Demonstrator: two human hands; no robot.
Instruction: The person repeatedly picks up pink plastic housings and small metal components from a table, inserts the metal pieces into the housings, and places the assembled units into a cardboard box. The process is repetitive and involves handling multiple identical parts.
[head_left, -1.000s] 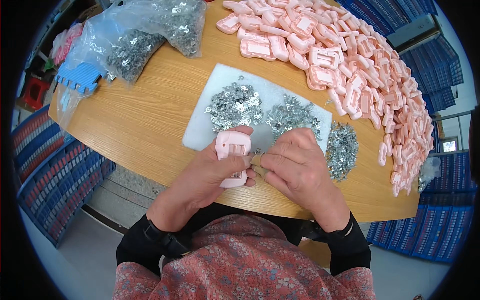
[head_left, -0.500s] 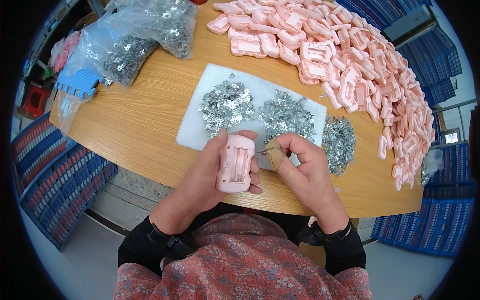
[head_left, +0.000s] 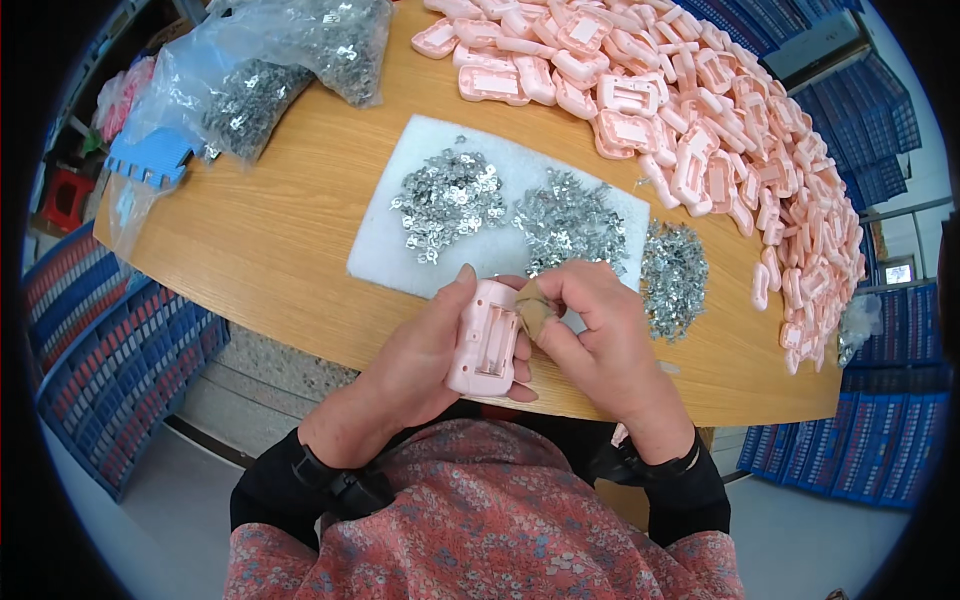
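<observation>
My left hand (head_left: 420,350) grips a pale pink plastic battery housing (head_left: 486,350), its open battery compartment facing up. My right hand (head_left: 610,340) wears tan finger covers (head_left: 537,312) on thumb and forefinger. Those fingertips are pinched together at the housing's upper right edge, on a small metal piece that they now hide. Just beyond lies a white foam sheet (head_left: 380,235) bearing a heap of flat metal contacts (head_left: 448,205) and a heap of metal springs or clips (head_left: 570,222). A third heap of small metal parts (head_left: 673,285) lies right of the sheet.
Many pink housings (head_left: 700,130) are piled across the far right of the wooden table (head_left: 290,230). Clear bags of metal parts (head_left: 250,105) and a blue foam pad (head_left: 150,158) lie far left. Racks of blue trays (head_left: 130,365) stand beside the table.
The housing has shifted right and slightly down, tilting a little. My right fingertips have come onto its upper edge, and the metal tip that showed between them is now hidden.
</observation>
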